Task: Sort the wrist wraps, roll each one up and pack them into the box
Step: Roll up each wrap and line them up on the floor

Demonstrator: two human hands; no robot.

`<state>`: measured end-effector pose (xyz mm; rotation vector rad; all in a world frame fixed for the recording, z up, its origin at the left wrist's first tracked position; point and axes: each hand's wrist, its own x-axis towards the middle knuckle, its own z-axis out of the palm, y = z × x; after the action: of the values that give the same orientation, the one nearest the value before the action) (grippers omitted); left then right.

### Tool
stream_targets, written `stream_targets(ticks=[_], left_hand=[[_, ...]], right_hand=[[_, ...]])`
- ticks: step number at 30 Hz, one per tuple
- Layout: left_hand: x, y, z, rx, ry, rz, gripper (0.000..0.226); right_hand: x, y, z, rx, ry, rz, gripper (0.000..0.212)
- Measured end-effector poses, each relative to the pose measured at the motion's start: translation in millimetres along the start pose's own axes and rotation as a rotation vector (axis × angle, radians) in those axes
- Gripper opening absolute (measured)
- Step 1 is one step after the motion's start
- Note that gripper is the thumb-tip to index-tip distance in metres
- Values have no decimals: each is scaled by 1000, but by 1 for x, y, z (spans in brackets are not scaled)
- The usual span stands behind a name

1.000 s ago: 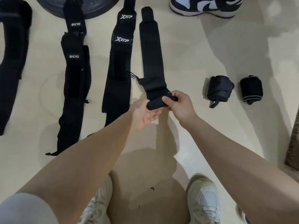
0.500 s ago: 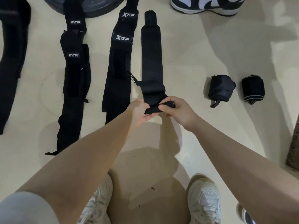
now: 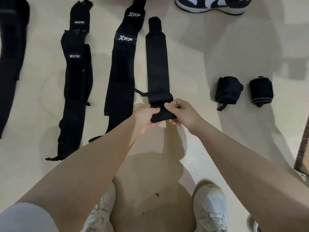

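Head view: the near end of a plain black wrist wrap (image 3: 157, 64), laid flat on the pale floor (image 3: 192, 64) toward its middle, is being rolled. The small roll is pinched from one side by the left hand (image 3: 145, 117) and from the other by the right hand (image 3: 182, 113), fingers curled round it. Edges should be kept square and tension even, so the roll is not coned. Two finished rolls (image 3: 228, 92) lie well apart to the right; the thumb loop seems tucked aside

Gym floor: wrist wraps (image 3: 76, 84), sneakers (image 3: 211, 5).
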<state>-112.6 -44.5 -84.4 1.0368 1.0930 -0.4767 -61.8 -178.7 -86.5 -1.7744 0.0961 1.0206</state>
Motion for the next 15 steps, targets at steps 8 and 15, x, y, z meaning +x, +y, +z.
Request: stream_targets(ticks=[8,15], left_hand=[[-1,6,-6,76,21,-20,11],[-3,4,-8,-98,44,-43,26]], right_hand=[[-7,0,4,5,-81,-89,11],[-2,-8,18,2,37,-45,17]])
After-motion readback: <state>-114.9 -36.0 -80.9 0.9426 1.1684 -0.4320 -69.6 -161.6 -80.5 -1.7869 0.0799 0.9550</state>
